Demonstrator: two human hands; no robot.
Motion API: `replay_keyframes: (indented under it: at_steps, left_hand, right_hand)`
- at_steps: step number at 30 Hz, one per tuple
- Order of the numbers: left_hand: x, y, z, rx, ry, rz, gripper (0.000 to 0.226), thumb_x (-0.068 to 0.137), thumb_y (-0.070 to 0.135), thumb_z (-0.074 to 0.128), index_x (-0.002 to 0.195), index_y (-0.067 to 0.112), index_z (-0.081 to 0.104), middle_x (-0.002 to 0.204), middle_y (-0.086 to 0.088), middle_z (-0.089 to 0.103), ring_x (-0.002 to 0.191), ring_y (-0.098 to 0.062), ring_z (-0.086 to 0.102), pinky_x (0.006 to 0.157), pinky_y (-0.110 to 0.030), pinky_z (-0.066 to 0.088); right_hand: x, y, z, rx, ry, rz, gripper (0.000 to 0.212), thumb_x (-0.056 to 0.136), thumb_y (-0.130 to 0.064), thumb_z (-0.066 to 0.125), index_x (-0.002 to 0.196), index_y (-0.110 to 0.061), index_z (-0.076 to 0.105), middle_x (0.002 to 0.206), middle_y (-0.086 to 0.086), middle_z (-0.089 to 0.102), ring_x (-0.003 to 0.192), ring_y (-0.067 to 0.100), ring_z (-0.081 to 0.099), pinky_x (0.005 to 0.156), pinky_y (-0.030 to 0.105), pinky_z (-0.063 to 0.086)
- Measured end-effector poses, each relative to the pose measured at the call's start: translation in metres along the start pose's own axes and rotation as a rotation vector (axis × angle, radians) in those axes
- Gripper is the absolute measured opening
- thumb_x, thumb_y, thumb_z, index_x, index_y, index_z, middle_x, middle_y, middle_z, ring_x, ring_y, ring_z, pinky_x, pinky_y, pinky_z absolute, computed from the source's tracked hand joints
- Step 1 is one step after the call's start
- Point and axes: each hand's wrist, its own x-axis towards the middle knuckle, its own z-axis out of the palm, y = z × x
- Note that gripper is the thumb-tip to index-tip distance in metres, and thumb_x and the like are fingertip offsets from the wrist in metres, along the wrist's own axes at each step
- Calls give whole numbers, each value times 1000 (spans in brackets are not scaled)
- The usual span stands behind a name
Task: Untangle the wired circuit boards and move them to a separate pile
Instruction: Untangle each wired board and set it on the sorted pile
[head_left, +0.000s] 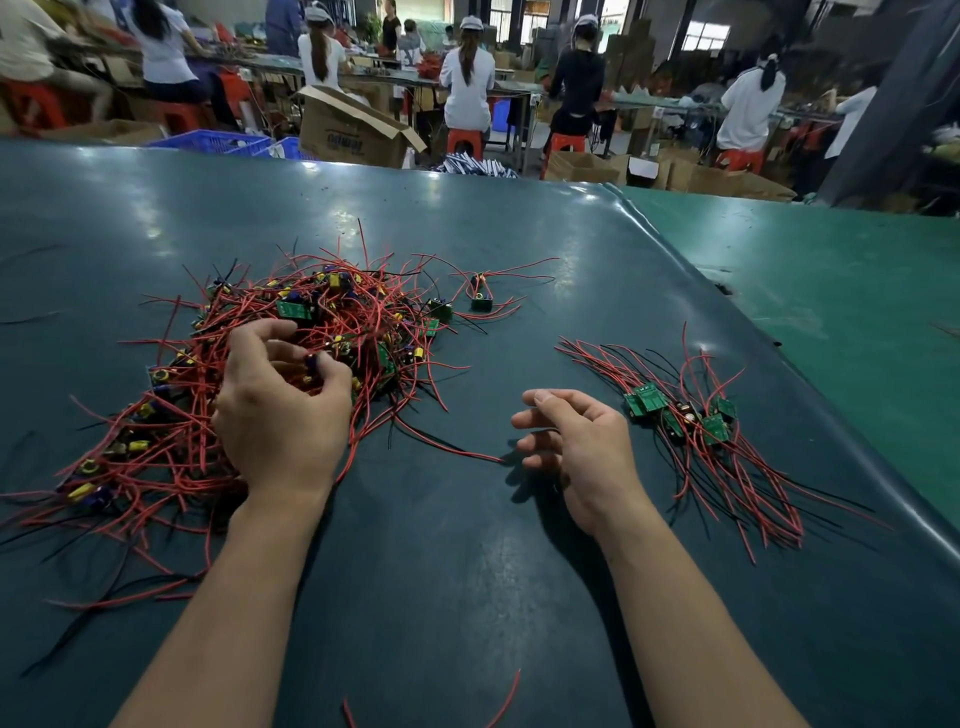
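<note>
At the left of the dark green table (467, 545), a large tangled heap of wired circuit boards (249, 374) is spread out. It is made up of many thin red wires with a few black ones, looped and crossed over one another, and small green boards, yellow coils and dark blue cylindrical parts are seen among them. Loose wire ends are splayed outward on every side of the heap.

The left hand (283, 410) is laid on the heap, and its curled fingertips are closed around a small part with wires near the heap's middle; what exactly is pinched cannot be told. Just beyond the heap's far right edge, two single boards (480, 301) with red leads are lying apart from the rest.

The right hand (576, 441) is held just above the table between the two groups, fingers loosely curled, and nothing is gripped in it. A stray red wire (447, 447) is run from the heap towards it.

Further right, a smaller separate pile (696, 421) is laid: several green boards are bunched together, and their red and black wires are fanned roughly parallel, towards the near right.

Beyond the table, seated workers (467, 78) and an open cardboard box (348, 130) are seen.
</note>
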Motion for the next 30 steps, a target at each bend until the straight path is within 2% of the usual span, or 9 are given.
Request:
replay_keyframes:
  at_steps: [4,7,11,14,19,23,25,28,30]
  left_hand:
    - [-1,7,0,-142,140,108,30,89,21,65,113,5,56,96,-5,67,82,-24,66,75,-46,55]
    - [-11,16,1,-130,165,420,20,92,16,68,107,4,63,98,-3,66,82,-29,60,77,-43,50]
    - [-39,37,10,-330,-84,815,27,85,1,72,108,9,62,108,-6,69,94,-23,66,81,-43,50]
    - [-59,46,21,-347,-280,961,29,85,4,71,110,15,63,116,-2,69,97,-24,66,84,-41,49]
    - [-62,44,25,-429,-428,814,9,85,3,68,92,6,74,109,-6,70,98,-23,66,83,-42,51]
    - [-56,42,23,-470,-465,630,8,82,-4,70,89,0,72,109,-14,63,97,-14,63,87,-29,52]
    - [-55,41,25,-463,-487,621,7,81,-5,72,86,0,73,101,-13,65,93,-16,64,84,-30,53]
    - [-54,38,27,-500,-502,609,9,79,-4,75,86,1,72,97,-8,67,96,-20,66,84,-34,54]
    - [-54,37,29,-557,-441,498,16,78,0,77,89,3,65,100,-9,61,96,-24,65,82,-32,54]
  right_hand:
    - [1,0,0,4,-8,-4,15,96,-7,55,86,-7,66,63,3,68,44,12,55,39,20,43]
    - [1,1,-1,-38,-73,13,14,94,-12,59,85,-8,69,67,7,68,44,11,55,39,18,40]
    - [-2,0,-1,6,-356,91,40,84,-51,60,89,-13,73,70,7,67,47,13,56,36,17,33]
    - [-2,1,-3,208,-456,88,38,83,-49,66,93,-13,71,71,4,58,49,9,49,35,17,28]
    - [-1,-8,-15,364,-375,2,8,80,-19,67,81,-19,75,73,1,67,50,8,54,36,15,33]
    - [2,-8,-12,289,-285,-50,9,75,-15,69,71,-23,70,77,3,69,52,13,58,39,19,37]
    - [2,-7,-10,273,-267,-64,4,74,-16,70,76,-19,70,76,5,69,51,14,58,40,19,38]
    - [4,-4,-9,196,-202,-126,13,72,-19,73,83,-11,71,72,7,69,50,13,58,39,19,40]
    - [5,-2,-9,148,-148,-178,6,76,-15,72,79,-10,71,71,9,71,50,13,60,39,19,42]
